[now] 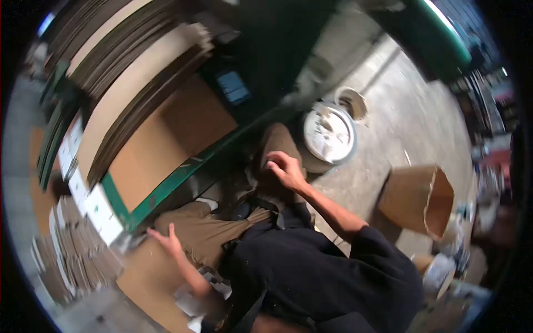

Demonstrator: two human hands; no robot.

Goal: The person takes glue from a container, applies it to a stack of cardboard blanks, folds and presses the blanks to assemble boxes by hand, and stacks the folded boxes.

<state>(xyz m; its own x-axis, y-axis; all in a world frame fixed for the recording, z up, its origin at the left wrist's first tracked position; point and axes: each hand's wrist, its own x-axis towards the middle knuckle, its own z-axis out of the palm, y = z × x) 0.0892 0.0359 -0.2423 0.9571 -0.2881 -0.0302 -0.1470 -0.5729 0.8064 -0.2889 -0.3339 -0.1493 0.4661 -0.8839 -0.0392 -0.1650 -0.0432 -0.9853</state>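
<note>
My left hand (166, 241) is open, its fingers spread, beside my left knee and over the edge of a flat cardboard sheet (150, 275). Nothing shows in it. Over my other trouser leg (278, 140) is my right hand (287, 172), its fingers curled in toward the thumb. Whether anything small is between those fingers is hidden. In front of me, a brown cardboard sheet (161, 150) lies on a green metal frame (177, 187). Stacked cardboard (141, 83) rises above that sheet.
A white-lidded bucket (328, 133) stands right of my knee, with a smaller open pail (352, 104) behind it. An open cardboard box (411, 197) sits on the concrete floor (383, 133). Several folded cardboard pieces (80, 250) are piled at left, near a white box (101, 213).
</note>
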